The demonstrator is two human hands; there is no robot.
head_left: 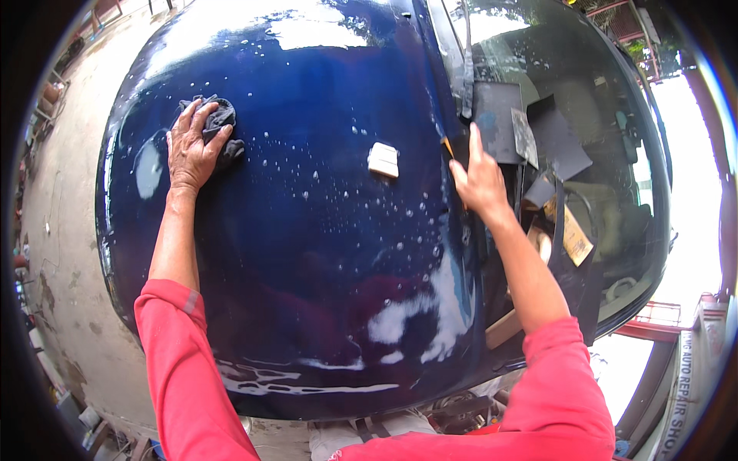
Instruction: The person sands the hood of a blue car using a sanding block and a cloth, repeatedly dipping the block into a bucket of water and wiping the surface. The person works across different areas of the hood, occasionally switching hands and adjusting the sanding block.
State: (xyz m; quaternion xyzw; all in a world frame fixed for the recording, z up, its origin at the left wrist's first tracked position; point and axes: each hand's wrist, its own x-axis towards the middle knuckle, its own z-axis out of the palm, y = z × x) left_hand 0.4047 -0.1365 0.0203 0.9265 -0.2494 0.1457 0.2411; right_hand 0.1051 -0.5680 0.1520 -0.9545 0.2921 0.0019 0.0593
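My left hand presses a crumpled dark cloth onto the wet blue car hood, near its front edge. The fingers lie bent over the cloth, and part of it bunches out beside the thumb. At the base of the windshield is my right hand, index finger stretched out and thumb apart, with nothing visible in its grip. Its other fingers are partly hidden. A thin orange strip shows just beside the right thumb. On the hood between the hands rests a small white block.
Several dark sheets and a yellowish paper lie on the windshield. A wiper arm runs along its far part. Water drops and suds dot the hood. Concrete floor stretches along the left.
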